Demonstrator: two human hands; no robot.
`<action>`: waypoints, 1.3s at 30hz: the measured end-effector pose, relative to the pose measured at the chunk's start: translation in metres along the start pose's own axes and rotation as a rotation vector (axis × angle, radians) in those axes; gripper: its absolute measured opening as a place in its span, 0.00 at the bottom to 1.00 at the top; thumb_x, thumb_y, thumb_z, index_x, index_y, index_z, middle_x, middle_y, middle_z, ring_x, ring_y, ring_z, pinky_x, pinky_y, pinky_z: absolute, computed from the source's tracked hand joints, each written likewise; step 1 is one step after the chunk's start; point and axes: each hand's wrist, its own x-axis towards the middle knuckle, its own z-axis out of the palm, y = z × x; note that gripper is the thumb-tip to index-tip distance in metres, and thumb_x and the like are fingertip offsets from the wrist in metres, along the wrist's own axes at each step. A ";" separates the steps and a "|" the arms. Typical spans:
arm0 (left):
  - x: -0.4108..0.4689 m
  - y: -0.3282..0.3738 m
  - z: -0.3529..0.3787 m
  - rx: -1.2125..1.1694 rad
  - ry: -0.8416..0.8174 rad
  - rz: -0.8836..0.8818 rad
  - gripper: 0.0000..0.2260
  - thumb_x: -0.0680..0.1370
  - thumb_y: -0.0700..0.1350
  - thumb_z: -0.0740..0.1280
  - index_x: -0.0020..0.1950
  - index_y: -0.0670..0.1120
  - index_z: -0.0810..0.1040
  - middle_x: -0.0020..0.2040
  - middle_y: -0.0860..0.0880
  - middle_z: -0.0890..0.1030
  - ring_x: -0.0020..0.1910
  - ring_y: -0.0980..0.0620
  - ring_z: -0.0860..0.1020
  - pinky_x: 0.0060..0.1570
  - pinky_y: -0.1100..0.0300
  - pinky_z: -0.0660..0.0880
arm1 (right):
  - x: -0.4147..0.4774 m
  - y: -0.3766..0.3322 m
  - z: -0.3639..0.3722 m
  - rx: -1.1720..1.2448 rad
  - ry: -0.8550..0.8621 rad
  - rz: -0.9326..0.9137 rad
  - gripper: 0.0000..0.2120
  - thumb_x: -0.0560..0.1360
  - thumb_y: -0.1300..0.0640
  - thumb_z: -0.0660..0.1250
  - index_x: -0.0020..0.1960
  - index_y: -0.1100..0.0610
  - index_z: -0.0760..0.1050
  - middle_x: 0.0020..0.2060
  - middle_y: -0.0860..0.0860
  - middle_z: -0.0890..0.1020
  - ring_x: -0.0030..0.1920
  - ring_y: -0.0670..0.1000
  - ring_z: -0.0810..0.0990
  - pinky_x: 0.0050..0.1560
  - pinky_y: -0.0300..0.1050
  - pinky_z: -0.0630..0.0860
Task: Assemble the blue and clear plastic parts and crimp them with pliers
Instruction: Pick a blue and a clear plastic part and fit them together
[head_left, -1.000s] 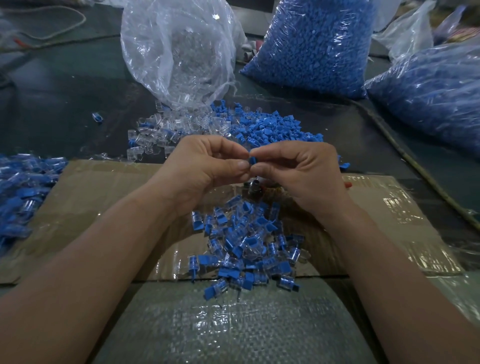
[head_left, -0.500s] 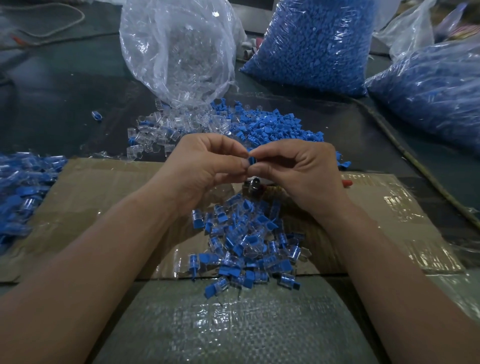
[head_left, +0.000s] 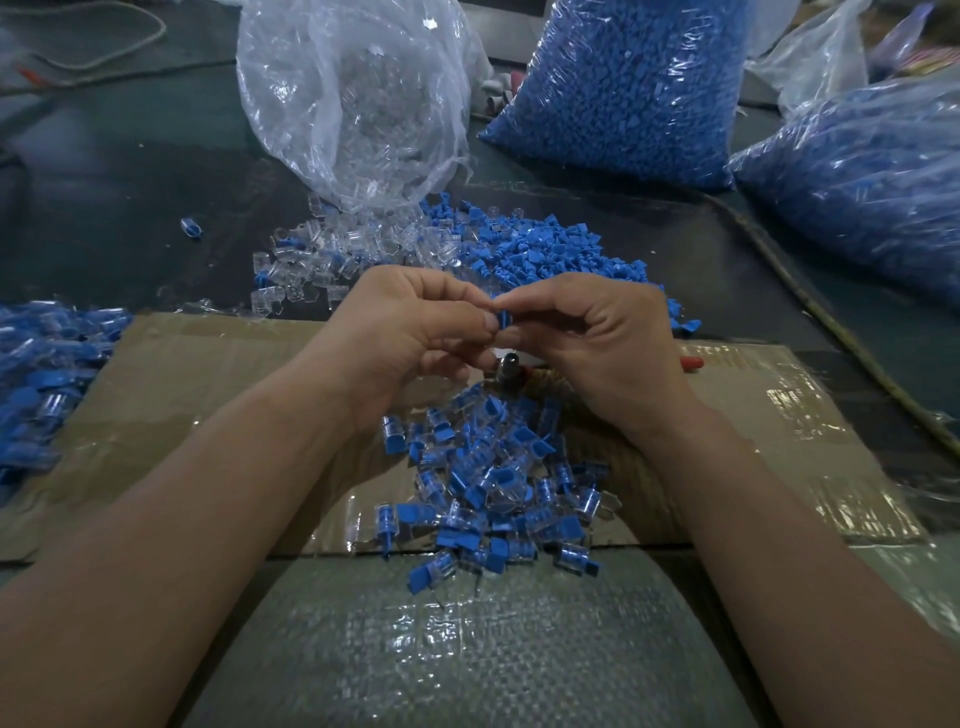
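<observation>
Small blue part (head_left: 503, 318) pinched between both hands.

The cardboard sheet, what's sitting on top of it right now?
A pile of assembled blue-and-clear parts lies on the cardboard sheet. Behind it a dark metal tip and a red handle end show; the right hand covers whatever joins them.

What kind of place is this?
Probably a small piecework assembly workshop: big clear plastic bags full of blue plastic parts, and a heap of assembled blue-and-clear plastic pieces on a taped brown cardboard sheet.
</observation>
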 end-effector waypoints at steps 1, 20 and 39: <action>0.000 0.000 0.000 -0.021 -0.001 -0.010 0.05 0.63 0.34 0.69 0.36 0.40 0.77 0.28 0.46 0.80 0.25 0.53 0.79 0.24 0.67 0.74 | 0.000 0.000 0.000 -0.021 0.012 -0.015 0.16 0.66 0.64 0.72 0.52 0.56 0.77 0.41 0.44 0.79 0.43 0.40 0.79 0.45 0.30 0.75; -0.001 0.000 0.003 -0.027 -0.008 -0.023 0.07 0.62 0.37 0.68 0.38 0.38 0.76 0.30 0.44 0.82 0.27 0.52 0.81 0.25 0.67 0.75 | 0.001 0.000 -0.002 -0.179 -0.008 -0.099 0.11 0.69 0.63 0.70 0.51 0.62 0.81 0.42 0.45 0.79 0.45 0.44 0.78 0.48 0.34 0.76; 0.003 -0.003 -0.004 -0.018 0.075 0.057 0.04 0.63 0.35 0.70 0.36 0.39 0.77 0.28 0.45 0.80 0.25 0.53 0.78 0.25 0.67 0.74 | 0.003 0.004 -0.024 -0.302 -0.080 0.216 0.17 0.67 0.52 0.72 0.54 0.55 0.80 0.40 0.36 0.76 0.42 0.35 0.76 0.46 0.28 0.74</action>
